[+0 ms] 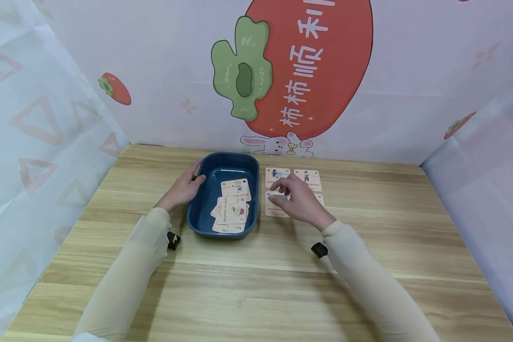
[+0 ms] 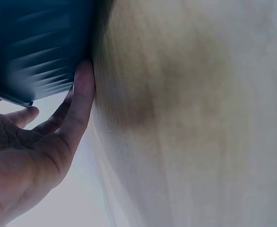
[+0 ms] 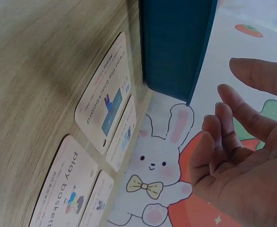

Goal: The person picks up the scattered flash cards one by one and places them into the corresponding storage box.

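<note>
My left hand holds the left side of a dark blue plastic tray, thumb over the rim. In the left wrist view a finger of that hand lies along the tray's outer wall, low by the tabletop. Inside the tray is a loose pile of picture cards, a "play on the slide" card on top. Over a two-by-two group of cards hovers my right hand, fingers loosely bent, nothing between them. Beneath it lie a "clean the blackboard" card and a "play basketball" card.
The wooden table meets a white printed backdrop at its back edge. A large red persimmon picture and a cartoon rabbit decorate the backdrop. Black straps show at the wrists.
</note>
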The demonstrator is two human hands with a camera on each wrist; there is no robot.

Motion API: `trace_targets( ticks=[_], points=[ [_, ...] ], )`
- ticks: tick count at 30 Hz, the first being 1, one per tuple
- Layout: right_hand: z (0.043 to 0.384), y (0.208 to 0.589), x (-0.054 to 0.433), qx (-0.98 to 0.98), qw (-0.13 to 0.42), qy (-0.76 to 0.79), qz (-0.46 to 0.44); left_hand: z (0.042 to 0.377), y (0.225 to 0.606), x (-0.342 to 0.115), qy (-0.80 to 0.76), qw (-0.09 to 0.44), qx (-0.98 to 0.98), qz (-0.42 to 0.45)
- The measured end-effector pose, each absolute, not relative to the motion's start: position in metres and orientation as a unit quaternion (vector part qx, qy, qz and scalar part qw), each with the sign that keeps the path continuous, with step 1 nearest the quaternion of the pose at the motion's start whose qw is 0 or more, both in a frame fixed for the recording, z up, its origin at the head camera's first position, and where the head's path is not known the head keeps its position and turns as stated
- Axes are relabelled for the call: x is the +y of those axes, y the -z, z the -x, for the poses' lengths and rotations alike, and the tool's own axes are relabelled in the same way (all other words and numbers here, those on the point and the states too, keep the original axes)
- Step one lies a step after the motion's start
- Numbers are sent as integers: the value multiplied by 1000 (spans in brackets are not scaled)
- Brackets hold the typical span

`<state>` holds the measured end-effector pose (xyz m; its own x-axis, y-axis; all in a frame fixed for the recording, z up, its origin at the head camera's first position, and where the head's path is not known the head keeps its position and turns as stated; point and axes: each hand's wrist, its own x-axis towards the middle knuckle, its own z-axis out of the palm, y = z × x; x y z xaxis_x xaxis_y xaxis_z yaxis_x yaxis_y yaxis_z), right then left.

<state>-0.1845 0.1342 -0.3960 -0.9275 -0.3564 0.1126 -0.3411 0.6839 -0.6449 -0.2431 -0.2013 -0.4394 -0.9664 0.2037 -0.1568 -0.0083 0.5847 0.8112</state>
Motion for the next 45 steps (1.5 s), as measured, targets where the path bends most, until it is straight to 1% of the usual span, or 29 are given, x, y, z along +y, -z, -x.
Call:
trace_targets(
  ticks=[12, 26, 34, 45],
  points=[
    [182, 398, 147, 921, 12, 347, 178, 243, 439, -202, -449, 118, 884, -53],
    [180, 402, 170, 926, -1, 334, 174, 243, 440, -201, -448, 116, 885, -53],
    [182, 408, 183, 931, 8, 333, 147, 242, 440, -201, -446, 117, 886, -52],
    [185, 419, 204, 936, 9, 324, 138, 242, 440, -202, -444, 116, 887, -55]
  ],
)
